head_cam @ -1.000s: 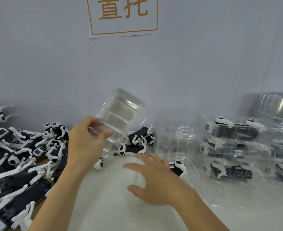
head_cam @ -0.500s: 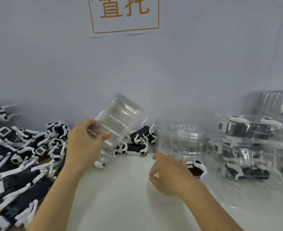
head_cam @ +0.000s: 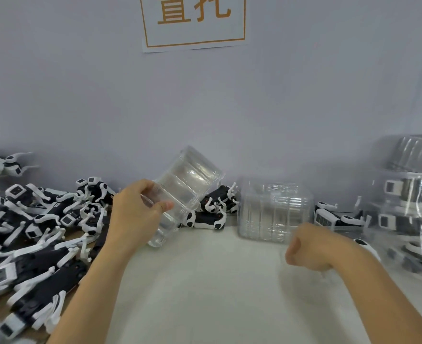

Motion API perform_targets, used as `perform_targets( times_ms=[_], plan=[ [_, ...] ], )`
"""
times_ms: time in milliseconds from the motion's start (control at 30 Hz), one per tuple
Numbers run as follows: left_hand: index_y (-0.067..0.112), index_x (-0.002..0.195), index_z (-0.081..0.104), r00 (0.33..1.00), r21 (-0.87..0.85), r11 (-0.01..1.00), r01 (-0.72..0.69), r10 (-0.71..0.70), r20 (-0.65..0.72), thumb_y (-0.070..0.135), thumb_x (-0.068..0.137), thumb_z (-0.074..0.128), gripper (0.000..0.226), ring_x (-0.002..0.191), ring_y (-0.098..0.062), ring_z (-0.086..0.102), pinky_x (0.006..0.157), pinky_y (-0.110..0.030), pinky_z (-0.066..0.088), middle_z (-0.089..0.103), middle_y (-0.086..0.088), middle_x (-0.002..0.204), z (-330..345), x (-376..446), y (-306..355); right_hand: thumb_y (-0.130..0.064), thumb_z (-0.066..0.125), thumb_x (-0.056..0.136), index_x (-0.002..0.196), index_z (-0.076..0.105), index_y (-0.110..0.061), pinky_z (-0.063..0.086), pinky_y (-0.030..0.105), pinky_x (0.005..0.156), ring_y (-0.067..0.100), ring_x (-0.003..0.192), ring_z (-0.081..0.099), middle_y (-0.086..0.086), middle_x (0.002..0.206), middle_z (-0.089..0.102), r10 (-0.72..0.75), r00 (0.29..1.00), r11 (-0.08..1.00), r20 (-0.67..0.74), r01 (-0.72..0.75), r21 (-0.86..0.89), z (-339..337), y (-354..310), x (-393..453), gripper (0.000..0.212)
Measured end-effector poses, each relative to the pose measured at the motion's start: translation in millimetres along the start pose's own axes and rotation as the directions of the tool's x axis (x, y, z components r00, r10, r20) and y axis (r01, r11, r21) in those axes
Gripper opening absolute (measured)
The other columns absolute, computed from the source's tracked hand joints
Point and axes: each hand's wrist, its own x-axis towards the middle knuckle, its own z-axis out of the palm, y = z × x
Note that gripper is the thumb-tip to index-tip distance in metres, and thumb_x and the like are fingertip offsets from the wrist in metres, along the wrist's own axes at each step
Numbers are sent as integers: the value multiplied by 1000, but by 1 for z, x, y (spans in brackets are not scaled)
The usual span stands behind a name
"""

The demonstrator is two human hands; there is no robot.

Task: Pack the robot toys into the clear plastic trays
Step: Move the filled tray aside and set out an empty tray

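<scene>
Clear plastic tray (head_cam: 185, 192) held tilted above the white work surface (head_cam: 205, 289), upper end leaning toward the grey wall (head_cam: 304, 95), lower end close to the surface. Ribbed, see-through, with stepped compartments and a flanged rim; glints of light along the ridges. Gripped near its lower half by the left hand (head_cam: 137, 217), thumb across the front face, fingers wrapped behind.

Right hand (head_cam: 311, 249) curled into a loose fist just above the surface, blurred; whether anything sits inside it cannot be told. Just behind it, a second stack of empty clear trays (head_cam: 274, 212) standing on the surface near the wall.

Heaped to the left, a pile of black-and-white robot toys (head_cam: 38, 232), dog-like, with white legs and small screen faces, lying every which way. A few more robot dogs (head_cam: 214, 209) between the held tray and the empty stack. Far right, packed trays (head_cam: 408, 214) stacked up, toys visible through the plastic, somewhat smeared by blur.

On the wall above, a white paper sign (head_cam: 193, 21) with orange characters in an orange border
</scene>
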Motion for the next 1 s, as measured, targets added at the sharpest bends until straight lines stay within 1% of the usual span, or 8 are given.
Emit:
perform_targets(
  times_ms=[100, 233, 400, 667, 700, 767, 833, 1000],
  plan=[
    [21, 91, 64, 1000, 5, 1000, 7, -7, 10, 15, 77, 84, 25, 70, 1, 53, 59, -6, 37, 62, 5, 79, 1, 0, -1, -22, 58, 89, 78, 57, -15, 33, 19, 44, 15, 53, 43, -1, 66, 50, 43, 999, 998, 5, -43, -35, -8, 14, -3, 14],
    [18, 94, 67, 1000, 33, 999, 10, -11, 29, 16, 76, 84, 25, 72, -10, 55, 61, -17, 35, 63, 2, 78, 4, 1, -4, -24, 59, 93, 86, 65, -15, 39, 20, 52, 15, 57, 50, 0, 68, 56, 58, 998, 998, 27, -57, -20, -15, 30, -5, 13],
    [20, 90, 66, 998, 48, 999, 6, -10, 66, 16, 74, 85, 25, 66, -7, 55, 60, -20, 36, 62, 9, 76, 9, -2, -7, -30, 66, 90, 106, 74, -16, 45, 21, 62, 15, 63, 56, -2, 67, 62, 78, 997, 995, -8, -77, 67, -15, 42, -2, 23],
    [23, 84, 65, 987, 75, 994, -74, 62, 149, 12, 71, 87, 28, 59, -2, 53, 57, -12, 34, 60, 11, 70, 15, -5, -3, -30, 63, 94, 106, 74, -26, 38, 11, 42, -3, 39, 50, -16, 47, 58, -1, 1000, 993, 15, -1, 118, -15, 42, 0, 17],
    [23, 82, 65, 985, 39, 996, -76, 69, 155, 11, 70, 87, 28, 57, -1, 52, 56, -10, 37, 59, 10, 69, 17, -5, -1, -31, 65, 94, 105, 75, -30, 41, 9, 46, -7, 44, 54, -20, 53, 63, -38, 999, 984, -5, 38, 171, -16, 40, 0, 15],
    [21, 78, 65, 985, -37, 996, -78, 82, 149, 10, 71, 86, 25, 55, 1, 49, 56, -9, 38, 57, 11, 64, 21, -7, 5, -36, 68, 91, 106, 75, -36, 49, 14, 77, -7, 85, 65, -21, 96, 72, -147, 976, 955, -160, 182, 232, -18, 37, 2, 16],
    [20, 75, 66, 987, -122, 990, -72, 89, 138, 12, 73, 85, 21, 54, -1, 48, 56, -11, 39, 57, 11, 61, 27, -9, 13, -42, 69, 90, 108, 72, -38, 49, 28, 97, -1, 107, 62, -19, 116, 68, -237, 922, 873, -306, 340, 349, -21, 28, 1, 19],
    [22, 79, 70, 984, -389, 919, 55, 15, 176, 13, 76, 83, 16, 59, -8, 64, 54, -15, 46, 62, 15, 60, 46, -21, 35, -33, 69, 89, 110, 70, -26, 59, 30, 84, 10, 92, 73, -7, 98, 76, -444, 827, 453, -345, 539, 710, -15, -16, -16, 23]
  ],
)
